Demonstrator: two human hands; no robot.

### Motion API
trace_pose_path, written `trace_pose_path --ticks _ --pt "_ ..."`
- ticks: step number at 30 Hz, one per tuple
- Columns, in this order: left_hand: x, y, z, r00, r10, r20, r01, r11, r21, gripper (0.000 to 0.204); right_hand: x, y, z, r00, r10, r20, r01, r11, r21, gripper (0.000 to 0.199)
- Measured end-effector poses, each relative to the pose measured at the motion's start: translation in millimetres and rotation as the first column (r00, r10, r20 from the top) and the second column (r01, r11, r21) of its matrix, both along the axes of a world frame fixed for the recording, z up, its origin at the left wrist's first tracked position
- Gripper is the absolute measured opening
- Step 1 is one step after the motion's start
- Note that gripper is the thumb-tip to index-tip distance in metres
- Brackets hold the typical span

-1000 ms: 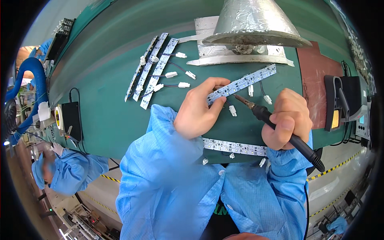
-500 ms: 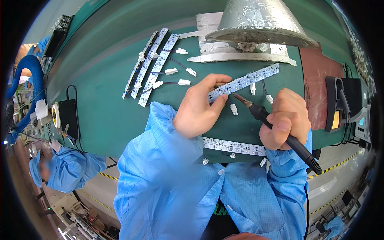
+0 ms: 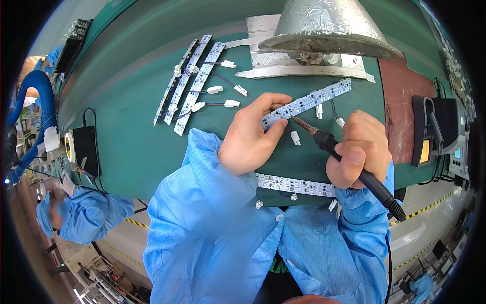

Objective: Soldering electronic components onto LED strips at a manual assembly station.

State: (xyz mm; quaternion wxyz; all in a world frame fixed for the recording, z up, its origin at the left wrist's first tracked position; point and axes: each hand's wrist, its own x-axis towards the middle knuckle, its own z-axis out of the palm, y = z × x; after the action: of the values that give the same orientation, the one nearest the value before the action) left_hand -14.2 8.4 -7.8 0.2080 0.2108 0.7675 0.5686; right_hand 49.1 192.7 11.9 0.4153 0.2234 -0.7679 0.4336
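Observation:
Between the thumb and fingers of my left hand (image 3: 253,134) is one end of a white LED circuit strip (image 3: 314,101), tilted up toward the far right. White plugs (image 3: 295,138) on short wires hang from its lower edge. My right hand (image 3: 360,151) is closed around the black handle of a soldering iron (image 3: 326,142). The iron's tip points at the strip's lower edge, close to my left thumb; whether they touch I cannot tell. Another LED strip (image 3: 296,185) lies flat near the table's front edge, between my forearms.
Several LED strips (image 3: 200,88) with white plugs lie at the far left on the green mat (image 3: 131,147). A silver foil-covered hood (image 3: 329,30) stands at the back. At right are a red-brown board (image 3: 402,109) and a soldering station (image 3: 448,126). A co-worker (image 3: 83,213) sits left.
Almost nothing differs. The whole scene has shifted very slightly in view, and my hands hold the strip and the soldering iron in nearly the same position.

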Motion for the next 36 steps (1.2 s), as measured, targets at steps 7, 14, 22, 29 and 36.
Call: trace_pose_path --ticks 7,14,22,29,36 --pt "0 -1 -1 1.000 -0.003 -0.001 0.003 1.000 0.023 0.032 -1 -1 -1 1.000 -0.007 -0.018 0.007 1.000 0.003 0.023" --pt "-1 -1 0 0.999 -0.001 -0.051 0.001 1.000 -0.003 0.033 -1 5 -2 0.996 -0.067 -0.063 0.056 0.985 -0.161 0.026" --pt "-5 -4 6 0.991 -0.105 -0.079 0.103 0.994 -0.021 0.038 2 38 3 0.957 -0.273 0.098 0.290 0.917 -0.274 0.035" --pt "-4 -5 4 0.990 -0.093 -0.106 0.089 0.995 -0.040 0.036 -1 35 -4 0.944 -0.292 0.156 0.326 0.900 -0.290 0.034" --pt "-4 -4 5 0.987 -0.095 -0.126 0.088 0.994 -0.061 0.036 -2 36 -5 0.941 -0.292 0.169 0.328 0.910 -0.254 0.035"
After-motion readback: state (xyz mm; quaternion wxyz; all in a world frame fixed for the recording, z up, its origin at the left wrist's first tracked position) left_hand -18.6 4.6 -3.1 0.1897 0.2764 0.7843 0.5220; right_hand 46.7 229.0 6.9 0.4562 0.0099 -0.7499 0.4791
